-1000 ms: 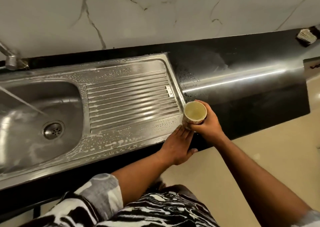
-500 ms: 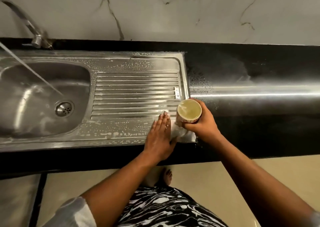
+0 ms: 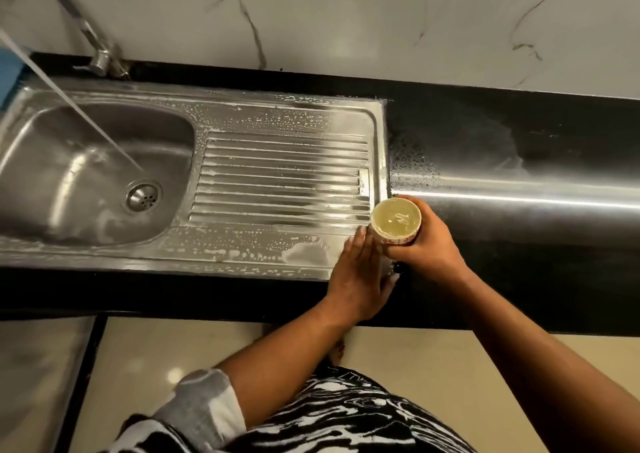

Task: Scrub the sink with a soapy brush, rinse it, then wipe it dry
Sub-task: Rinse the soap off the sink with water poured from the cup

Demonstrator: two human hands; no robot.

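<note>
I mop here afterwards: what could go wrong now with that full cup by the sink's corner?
1. The right hand holds the full cup at the right edge of the drainboard; poured there, water might run onto the black counter or floor.
2. The left hand lies flat on soapy steel and could slip.

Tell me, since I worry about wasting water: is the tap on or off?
On. Below the tap, a stream of water slants into the sink basin, landing near the drain.
</note>
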